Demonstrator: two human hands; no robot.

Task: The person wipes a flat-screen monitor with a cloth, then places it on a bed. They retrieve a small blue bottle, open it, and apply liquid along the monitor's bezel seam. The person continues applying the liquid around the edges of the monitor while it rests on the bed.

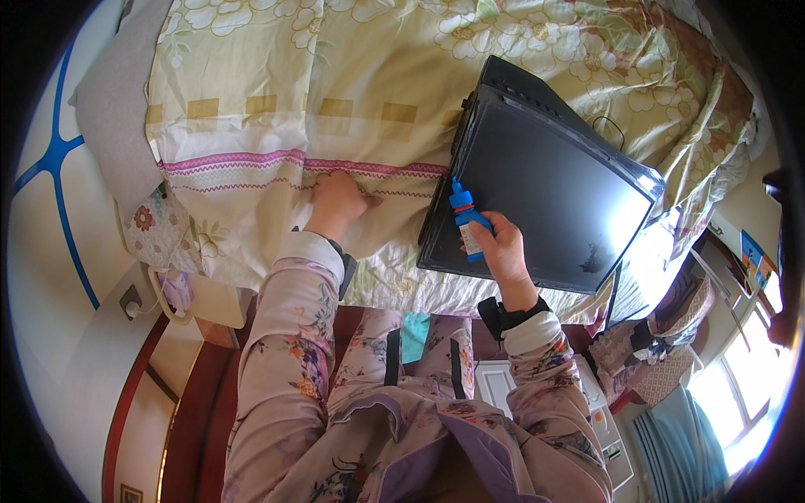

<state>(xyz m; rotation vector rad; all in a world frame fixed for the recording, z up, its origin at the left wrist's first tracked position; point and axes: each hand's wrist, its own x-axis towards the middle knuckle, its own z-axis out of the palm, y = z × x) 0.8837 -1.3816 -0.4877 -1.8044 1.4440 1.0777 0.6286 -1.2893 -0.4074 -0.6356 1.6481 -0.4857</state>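
Note:
My right hand [503,256] is closed around a small blue squeeze bottle [467,220] with a narrow blue nozzle, a red ring at its neck and a pale label. The nozzle points away from me, up and to the left. Beneath the bottle lies a black flat screen [545,184], tilted on the bed, with a bright reflection at its right. My left hand [338,201] rests on the flowered bedspread [243,134], left of the screen. Its fingers are curled, and their tips are hidden, so whatever they may hold does not show.
A ridged black casing [524,81] shows past the screen's far edge, with a thin cable [610,127] beside it. A grey cushion [126,109] is at the far left. Piled clothes [641,352] and a blue-green curtain [681,440] stand at the right.

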